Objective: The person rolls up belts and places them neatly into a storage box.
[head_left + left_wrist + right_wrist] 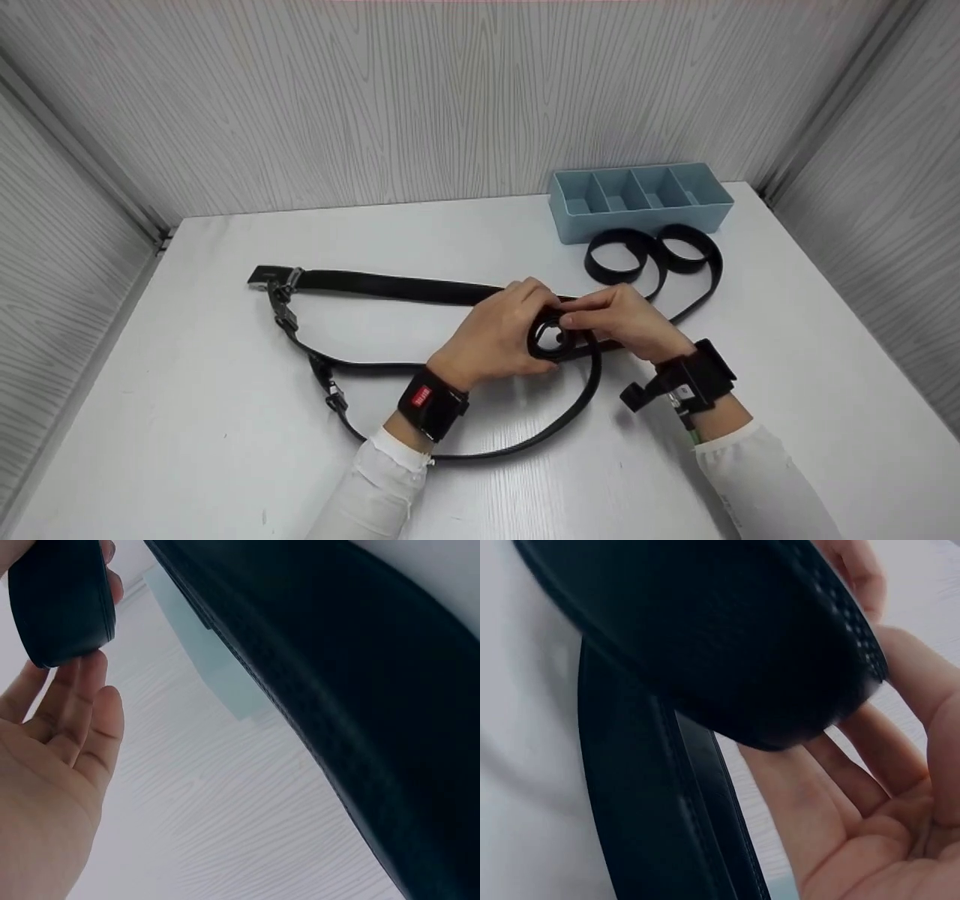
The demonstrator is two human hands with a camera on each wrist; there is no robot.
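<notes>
Between both hands is the rolled end of a black belt (551, 355), wound into a small coil held above the table. My left hand (499, 334) grips the coil from its left side; the left wrist view shows fingers under the coil (64, 607). At the coil's upper right, my right hand (630, 322) pinches it with thumb and fingers. From the coil, the belt's strap (592, 375) curves down and left towards a metal buckle (335, 397). Behind the hands lie two more black belts, the upper one (390, 287) and the middle one (367, 367).
A blue organizer box (637, 225) with several compartments stands at the back right. In front of it, two belt ends lie in loose loops, a left loop (616, 277) and a right loop (686, 264). Another buckle (271, 277) lies at the far left. Wood-grained panels (375, 105) wall the white table.
</notes>
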